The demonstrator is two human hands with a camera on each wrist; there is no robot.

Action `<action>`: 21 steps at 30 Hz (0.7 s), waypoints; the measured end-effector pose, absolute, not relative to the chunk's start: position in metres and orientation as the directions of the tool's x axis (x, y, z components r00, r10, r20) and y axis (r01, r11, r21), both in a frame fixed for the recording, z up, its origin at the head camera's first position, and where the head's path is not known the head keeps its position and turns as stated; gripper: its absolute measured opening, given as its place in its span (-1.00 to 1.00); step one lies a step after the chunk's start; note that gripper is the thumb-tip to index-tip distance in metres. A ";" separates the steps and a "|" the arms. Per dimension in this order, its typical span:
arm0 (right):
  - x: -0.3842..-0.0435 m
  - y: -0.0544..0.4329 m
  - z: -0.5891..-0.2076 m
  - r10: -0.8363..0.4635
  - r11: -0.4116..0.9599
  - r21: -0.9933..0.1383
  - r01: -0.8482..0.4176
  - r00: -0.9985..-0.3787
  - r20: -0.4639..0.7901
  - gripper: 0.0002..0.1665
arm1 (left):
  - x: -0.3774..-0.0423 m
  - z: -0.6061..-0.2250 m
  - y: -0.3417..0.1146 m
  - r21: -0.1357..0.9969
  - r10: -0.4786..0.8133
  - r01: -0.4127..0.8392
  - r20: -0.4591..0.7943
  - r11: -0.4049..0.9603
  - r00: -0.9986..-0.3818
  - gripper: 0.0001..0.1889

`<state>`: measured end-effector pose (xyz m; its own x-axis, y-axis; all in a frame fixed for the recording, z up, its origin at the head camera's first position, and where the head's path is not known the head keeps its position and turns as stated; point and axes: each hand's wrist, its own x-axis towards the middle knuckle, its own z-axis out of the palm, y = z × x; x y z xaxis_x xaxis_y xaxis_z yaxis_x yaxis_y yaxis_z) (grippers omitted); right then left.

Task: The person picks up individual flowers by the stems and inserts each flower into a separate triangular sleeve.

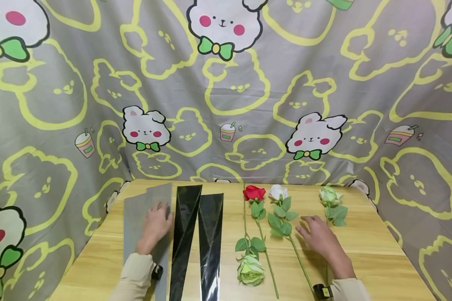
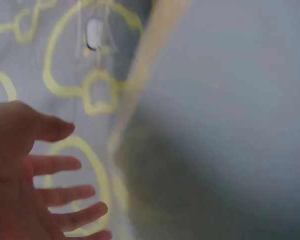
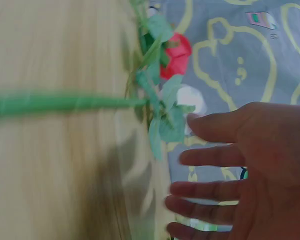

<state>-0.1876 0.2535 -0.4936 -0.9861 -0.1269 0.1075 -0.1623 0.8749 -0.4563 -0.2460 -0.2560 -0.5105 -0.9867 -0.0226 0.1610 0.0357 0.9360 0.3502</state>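
My left hand [image 1: 156, 223] hovers with spread fingers over two overlapping grey sheets [image 1: 134, 217]; in the left wrist view a grey sheet [image 2: 240, 100] fills the right side, apart from the fingers. To their right lie two long black wrapping sleeves [image 1: 188, 221] with thin gold lines. My right hand [image 1: 318, 236], fingers loosely extended and holding nothing, is between a white rose [image 1: 278, 192] and a pale green rose [image 1: 330, 195], whose lower stem it partly hides. A red rose [image 1: 254, 192] lies left of the white one, beside another green rose [image 1: 250, 270] with its bloom toward me.
The wooden table [image 1: 376, 251] holds everything in a row from left to right. A grey curtain [image 1: 241, 154] with yellow outlines and cartoon rabbits hangs behind the table and along both sides.
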 end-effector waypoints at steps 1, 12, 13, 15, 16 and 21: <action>-0.187 0.253 -0.493 -0.129 0.870 -0.470 -0.150 -0.989 0.079 -0.44 | -0.249 -0.512 -0.258 0.365 -0.046 0.021 0.174 0.931 -0.984 -0.46; -0.186 0.235 -0.493 -0.148 0.835 -0.543 -0.087 -0.987 -0.068 -0.46 | -0.251 -0.513 -0.255 0.369 -0.081 -0.077 -0.005 0.926 -0.997 -0.54; -0.186 0.234 -0.493 -0.144 0.841 -0.535 -0.086 -0.987 -0.068 -0.45 | -0.251 -0.512 -0.253 0.382 -0.070 -0.073 -0.021 0.921 -0.997 -0.53; -0.186 0.232 -0.495 -0.137 0.853 -0.515 -0.085 -0.988 -0.065 -0.43 | -0.251 -0.513 -0.251 0.400 -0.061 -0.071 -0.036 0.914 -0.997 -0.52; -0.186 0.231 -0.496 -0.135 0.858 -0.506 -0.084 -0.989 -0.064 -0.43 | -0.252 -0.513 -0.250 0.401 -0.064 -0.073 -0.036 0.913 -0.997 -0.53; -0.187 0.230 -0.498 -0.123 0.871 -0.485 -0.083 -0.991 -0.051 -0.45 | -0.262 -0.511 -0.250 0.383 -0.142 -0.126 0.012 0.915 -0.990 -0.56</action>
